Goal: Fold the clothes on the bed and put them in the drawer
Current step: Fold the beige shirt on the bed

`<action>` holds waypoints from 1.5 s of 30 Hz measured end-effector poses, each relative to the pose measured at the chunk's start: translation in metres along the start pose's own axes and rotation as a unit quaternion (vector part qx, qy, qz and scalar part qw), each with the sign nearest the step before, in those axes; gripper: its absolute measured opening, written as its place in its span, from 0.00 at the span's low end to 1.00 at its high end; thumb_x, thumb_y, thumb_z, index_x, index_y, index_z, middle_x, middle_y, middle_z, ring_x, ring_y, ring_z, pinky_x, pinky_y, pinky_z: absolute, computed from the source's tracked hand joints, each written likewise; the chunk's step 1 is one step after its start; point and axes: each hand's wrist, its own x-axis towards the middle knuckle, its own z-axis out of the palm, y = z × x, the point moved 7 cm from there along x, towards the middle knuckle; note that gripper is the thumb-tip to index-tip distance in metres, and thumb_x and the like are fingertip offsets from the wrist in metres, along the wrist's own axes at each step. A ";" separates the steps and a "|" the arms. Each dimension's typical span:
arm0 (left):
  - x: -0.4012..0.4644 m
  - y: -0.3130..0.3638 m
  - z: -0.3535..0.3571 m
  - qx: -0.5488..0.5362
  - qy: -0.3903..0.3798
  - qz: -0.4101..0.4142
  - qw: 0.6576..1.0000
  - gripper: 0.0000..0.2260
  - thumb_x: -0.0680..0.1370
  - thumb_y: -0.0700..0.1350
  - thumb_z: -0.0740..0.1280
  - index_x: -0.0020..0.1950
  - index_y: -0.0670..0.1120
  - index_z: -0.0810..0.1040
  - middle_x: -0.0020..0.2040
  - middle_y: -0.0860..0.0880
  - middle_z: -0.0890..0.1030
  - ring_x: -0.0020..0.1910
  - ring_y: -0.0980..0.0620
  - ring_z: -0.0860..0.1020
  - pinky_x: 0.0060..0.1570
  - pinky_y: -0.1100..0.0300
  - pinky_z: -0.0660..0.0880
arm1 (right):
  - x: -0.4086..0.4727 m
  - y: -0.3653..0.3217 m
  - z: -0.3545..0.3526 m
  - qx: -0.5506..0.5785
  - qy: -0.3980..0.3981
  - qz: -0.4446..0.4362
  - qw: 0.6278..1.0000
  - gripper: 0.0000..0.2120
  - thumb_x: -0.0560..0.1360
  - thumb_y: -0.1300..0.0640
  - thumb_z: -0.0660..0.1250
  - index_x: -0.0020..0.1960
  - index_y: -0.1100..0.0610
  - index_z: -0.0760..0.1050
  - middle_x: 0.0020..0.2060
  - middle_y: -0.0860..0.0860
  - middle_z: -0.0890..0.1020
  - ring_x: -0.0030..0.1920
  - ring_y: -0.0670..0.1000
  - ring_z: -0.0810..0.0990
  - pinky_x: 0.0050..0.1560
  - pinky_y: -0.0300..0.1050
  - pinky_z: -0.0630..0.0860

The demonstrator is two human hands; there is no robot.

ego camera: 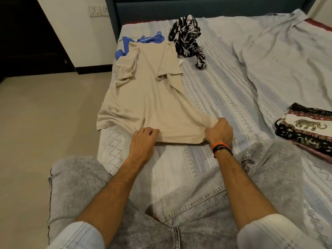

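Now, progress: early to middle — one stack of folded elephant-print cloth (305,130) sits at the right edge of the bed (224,87), and no drawer is in view
Left to do: the beige T-shirt (149,105) is partly folded, a blue garment (143,40) lies under its far end, and a black-and-white patterned garment (186,38) is bunched just beside it
T-shirt place: flat on the left side of the bed, one sleeve already turned in over the body
T-shirt axis: long axis runs away from the person — hem near, collar toward the headboard (197,6)
Left hand (143,141): curled fingers rest on the near hem; a pinch is likely, though I cannot tell
Right hand (219,132): fingers clamped on the hem's right corner, the fabric drawn taut
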 end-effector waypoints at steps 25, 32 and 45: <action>-0.016 -0.087 -0.019 0.119 0.063 -0.148 0.980 0.15 0.62 0.33 0.71 0.44 0.47 0.79 0.38 0.47 0.80 0.36 0.43 0.74 0.41 0.51 0.66 | -0.053 -0.083 0.060 -0.137 -0.071 -0.505 0.849 0.08 0.66 0.62 0.69 0.44 0.54 0.79 0.38 0.50 0.80 0.43 0.56 0.76 0.35 0.48 0.70; -0.050 -0.135 -0.031 -0.184 0.126 -0.308 0.925 0.21 0.64 0.36 0.68 0.57 0.47 0.80 0.52 0.47 0.81 0.51 0.44 0.79 0.53 0.47 0.76 | -0.099 -0.084 0.102 -0.187 -0.134 -0.556 0.798 0.23 0.66 0.47 0.62 0.59 0.53 0.76 0.50 0.50 0.79 0.49 0.55 0.77 0.49 0.52 0.68; -0.065 -0.198 -0.015 -0.384 0.034 -0.523 0.760 0.14 0.67 0.52 0.78 0.42 0.44 0.80 0.42 0.46 0.81 0.45 0.47 0.79 0.50 0.51 0.81 | -0.156 -0.128 0.148 -0.178 -0.122 -0.597 0.773 0.18 0.74 0.45 0.62 0.54 0.57 0.77 0.52 0.54 0.76 0.50 0.57 0.75 0.51 0.55 0.71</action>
